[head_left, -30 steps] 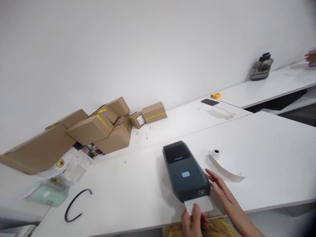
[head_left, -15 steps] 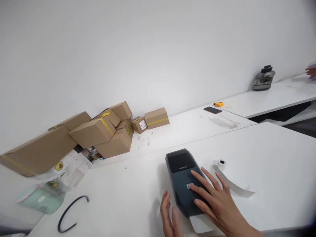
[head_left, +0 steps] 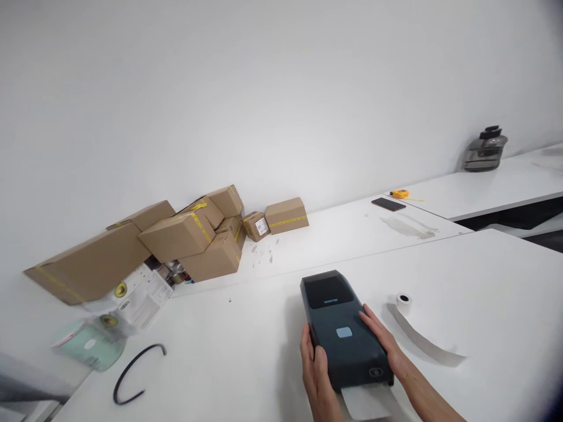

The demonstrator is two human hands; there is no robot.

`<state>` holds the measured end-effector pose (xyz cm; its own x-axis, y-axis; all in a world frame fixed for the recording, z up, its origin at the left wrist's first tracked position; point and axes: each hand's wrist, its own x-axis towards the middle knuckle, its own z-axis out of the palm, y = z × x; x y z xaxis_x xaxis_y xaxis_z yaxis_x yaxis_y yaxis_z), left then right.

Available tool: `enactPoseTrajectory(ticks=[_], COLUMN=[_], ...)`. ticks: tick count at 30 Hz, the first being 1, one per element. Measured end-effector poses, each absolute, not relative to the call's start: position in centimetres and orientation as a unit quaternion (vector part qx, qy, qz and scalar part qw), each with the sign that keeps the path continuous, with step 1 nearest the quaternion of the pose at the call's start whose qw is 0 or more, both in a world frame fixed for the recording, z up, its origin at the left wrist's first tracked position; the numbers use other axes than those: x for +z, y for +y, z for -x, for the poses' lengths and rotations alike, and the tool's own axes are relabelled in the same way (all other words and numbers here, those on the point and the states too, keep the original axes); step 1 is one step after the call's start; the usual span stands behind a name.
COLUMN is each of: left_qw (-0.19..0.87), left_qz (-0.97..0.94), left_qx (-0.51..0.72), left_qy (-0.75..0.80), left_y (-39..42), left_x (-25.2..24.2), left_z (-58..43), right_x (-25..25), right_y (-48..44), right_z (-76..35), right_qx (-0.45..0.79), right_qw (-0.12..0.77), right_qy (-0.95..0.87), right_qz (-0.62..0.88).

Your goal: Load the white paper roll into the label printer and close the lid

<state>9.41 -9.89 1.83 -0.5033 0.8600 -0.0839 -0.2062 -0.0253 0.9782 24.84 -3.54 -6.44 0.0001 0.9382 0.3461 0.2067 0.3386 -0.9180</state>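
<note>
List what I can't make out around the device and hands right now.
All in the head view:
- Dark device: underside hidden by its own body.
- White paper: upper end hidden by the device.
- Left hand: wrist cut off by the bottom edge.
- Device lettering: too small to read.
- Box label: print too small.

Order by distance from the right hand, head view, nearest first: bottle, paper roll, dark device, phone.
1. Dark device: touching the right hand, which lies along its right side.
2. Paper roll: just beyond the hand, to the right.
3. Phone: farther back, toward the wall.
4. Bottle: far right, against the wall.
</note>
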Motion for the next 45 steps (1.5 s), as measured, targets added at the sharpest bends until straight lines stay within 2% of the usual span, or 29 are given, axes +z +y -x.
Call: enactPoseTrajectory(ticks=[4,8,11,14,17,22,28,29,30,33,35,38,42,45], left_qw=[0.407,0.397,0.358,0.341,0.342,0.327,0.314,0.314,0.312,0.31,0.312,0.315,0.315,0.315], left_qz=[-0.291,-0.322,-0.344,-0.433,-0.49,-0.512,-0.522,-0.521,-0.518,-0.511,-0.509,-0.506,-0.505,-0.507], left_qx=[0.681,0.714,0.702,0.602,0.513,0.498,0.491,0.493,0.495,0.494,0.494,0.494,0.487,0.484], left_qy=[0.535,0.479,0.51,0.578,0.616,0.619,0.623,0.622,0.623,0.631,0.632,0.632,0.639,0.64], left_y=[-8.9,-5.6,-2.3,0.0,0.7,0.2,0.2,0.2,0.2,0.2,0.1,0.1,0.4,0.5], left_x=[4.6,7.3,6.9,4.6,2.2,0.7,0.6,0.6,0.6,0.6,0.7,0.8,1.0,1.1], left_z=[-8.7,-6.7,-5.4,-5.0,-5.0,-5.3,-5.3,-5.3,-5.3,-5.3,-5.3,-5.4,-5.4,-5.4], right_x=[-1.6,6.2,10.6,13.4,15.0,16.2,14.3,13.3,12.1,8.6,7.1,6.5,6.7,6.6], right_y=[-3.6,-1.6,2.4,6.6,10.3,14.4,9.0,7.7,6.7,5.3,5.8,7.5,8.8,9.1], right_z=[-25.4,-24.7,-22.9,-21.3,-20.6,-20.5,-21.6,-21.9,-22.2,-22.8,-22.7,-21.8,-20.1,-19.9], right_qx=[0.354,0.251,0.175,0.199,0.266,0.304,0.203,0.168,0.162,0.187,0.208,0.221,0.217,0.21], right_qw=[0.51,0.532,0.588,0.588,0.551,0.532,0.594,0.575,0.517,0.293,0.158,0.009,-0.088,-0.09], right_qy=[-0.655,-0.707,-0.698,-0.667,-0.635,-0.632,-0.64,-0.679,-0.736,-0.863,-0.903,-0.921,-0.914,-0.918], right_qz=[0.432,0.393,0.369,0.412,0.472,0.474,0.442,0.425,0.406,0.366,0.342,0.32,0.333,0.324])
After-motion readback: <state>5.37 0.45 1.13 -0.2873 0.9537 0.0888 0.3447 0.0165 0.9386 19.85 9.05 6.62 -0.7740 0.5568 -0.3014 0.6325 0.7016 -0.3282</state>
